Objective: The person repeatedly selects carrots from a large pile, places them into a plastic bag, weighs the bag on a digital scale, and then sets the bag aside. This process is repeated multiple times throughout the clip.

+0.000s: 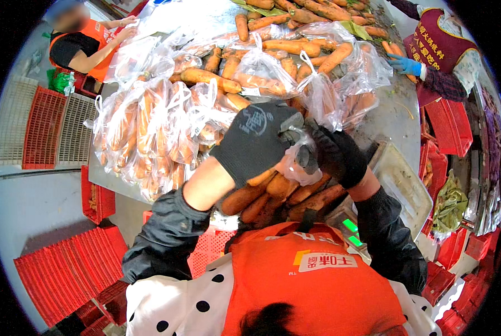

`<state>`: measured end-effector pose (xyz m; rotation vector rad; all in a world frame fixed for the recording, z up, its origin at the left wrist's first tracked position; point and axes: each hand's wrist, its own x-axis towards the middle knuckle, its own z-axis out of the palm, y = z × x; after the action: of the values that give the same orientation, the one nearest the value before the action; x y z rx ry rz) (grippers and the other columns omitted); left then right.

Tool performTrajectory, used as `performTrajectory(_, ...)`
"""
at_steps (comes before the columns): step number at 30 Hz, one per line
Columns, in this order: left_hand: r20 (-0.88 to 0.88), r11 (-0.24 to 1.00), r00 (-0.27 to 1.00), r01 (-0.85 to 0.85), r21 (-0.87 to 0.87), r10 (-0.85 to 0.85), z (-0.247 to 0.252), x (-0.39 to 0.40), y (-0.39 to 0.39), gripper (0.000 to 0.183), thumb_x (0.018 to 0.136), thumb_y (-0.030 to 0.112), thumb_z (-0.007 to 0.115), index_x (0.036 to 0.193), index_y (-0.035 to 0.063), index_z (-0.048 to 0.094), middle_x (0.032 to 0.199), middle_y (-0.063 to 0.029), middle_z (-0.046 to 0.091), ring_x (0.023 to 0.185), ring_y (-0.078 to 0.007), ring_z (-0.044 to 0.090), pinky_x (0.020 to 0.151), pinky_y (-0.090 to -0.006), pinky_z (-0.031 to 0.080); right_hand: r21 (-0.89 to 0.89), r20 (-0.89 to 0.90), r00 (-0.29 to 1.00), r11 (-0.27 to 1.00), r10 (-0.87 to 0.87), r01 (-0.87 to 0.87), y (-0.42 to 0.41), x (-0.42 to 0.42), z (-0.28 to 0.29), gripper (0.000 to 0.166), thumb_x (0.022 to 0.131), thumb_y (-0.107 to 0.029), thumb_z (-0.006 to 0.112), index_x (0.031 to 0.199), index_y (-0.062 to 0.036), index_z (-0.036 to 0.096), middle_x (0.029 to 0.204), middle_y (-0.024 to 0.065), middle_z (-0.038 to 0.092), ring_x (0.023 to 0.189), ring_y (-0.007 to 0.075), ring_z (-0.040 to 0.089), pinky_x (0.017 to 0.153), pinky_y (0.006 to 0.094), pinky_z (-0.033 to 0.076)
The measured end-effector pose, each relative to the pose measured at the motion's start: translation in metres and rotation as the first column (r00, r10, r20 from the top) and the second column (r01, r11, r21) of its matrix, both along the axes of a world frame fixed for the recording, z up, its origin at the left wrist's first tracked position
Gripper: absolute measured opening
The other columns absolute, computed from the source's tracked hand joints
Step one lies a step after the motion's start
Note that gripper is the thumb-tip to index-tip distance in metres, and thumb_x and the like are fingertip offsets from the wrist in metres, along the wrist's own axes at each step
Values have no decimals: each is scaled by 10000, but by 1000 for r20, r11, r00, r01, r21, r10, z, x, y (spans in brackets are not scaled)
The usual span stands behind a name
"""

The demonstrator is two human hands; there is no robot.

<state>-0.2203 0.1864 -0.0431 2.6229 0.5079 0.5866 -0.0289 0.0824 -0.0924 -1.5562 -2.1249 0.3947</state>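
Observation:
Both my hands wear black knit gloves and meet at the centre of the view. Between them is the gathered top of a clear plastic bag (303, 166), which my left hand (261, 136) and my right hand (336, 153) both grip. Loose carrots (250, 197) lie just below my hands, close to my body; whether they are inside the bag I cannot tell. Tied clear bags of carrots (149, 126) are heaped to the left. More bagged carrots (267, 75) lie beyond my hands, with a pile of loose carrots (326, 10) at the far side of the metal table (401, 109).
A scale with green displays (351, 227) and a pale tray (397, 185) stand at the right. A co-worker in orange handles plastic at the far left; another's blue-gloved hand (401, 64) is at the far right. Red crates (74, 269) are stacked around the table.

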Motion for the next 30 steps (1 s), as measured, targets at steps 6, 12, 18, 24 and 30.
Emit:
performTrajectory(6,343,778,940,219,-589,-5,0,10,1,246,779,70,582,1023,34,593,917,-114,603,852,-282,589,795,-340,467,46,-219,938,963,270,-267,14,17,22,300,695,-53,658,994,-42,631,939,117,643,848,276,630,742,346,502)
performTrajectory(12,174,746,983,157,-648,-56,-62,17,11,303,881,106,528,1171,23,547,1118,-88,611,1001,-172,576,895,-307,443,89,-47,994,991,-94,98,8,-10,42,396,632,-33,640,1027,-72,633,942,143,636,855,324,615,753,384,493)
performTrajectory(18,350,657,934,308,-688,-71,-90,19,8,244,857,110,535,1080,36,599,1038,-117,624,963,-239,598,863,-319,470,303,90,970,934,-226,190,1,-6,-4,449,633,-15,600,1079,-72,617,982,130,637,881,314,610,759,399,491)
performTrajectory(24,244,956,965,-18,-294,93,-61,11,7,139,736,75,582,864,44,626,857,-112,611,824,-309,593,731,-356,481,310,-31,988,938,-152,154,2,-7,-5,399,680,-67,591,1078,-76,617,961,130,643,838,319,613,734,387,497)
performTrajectory(30,99,933,928,-360,-1,358,-104,-32,23,80,685,51,576,765,40,581,749,-151,543,777,-345,550,682,-424,444,55,-187,898,909,-397,414,-46,10,-63,238,748,-135,615,966,-50,663,882,157,648,806,322,626,741,369,498)
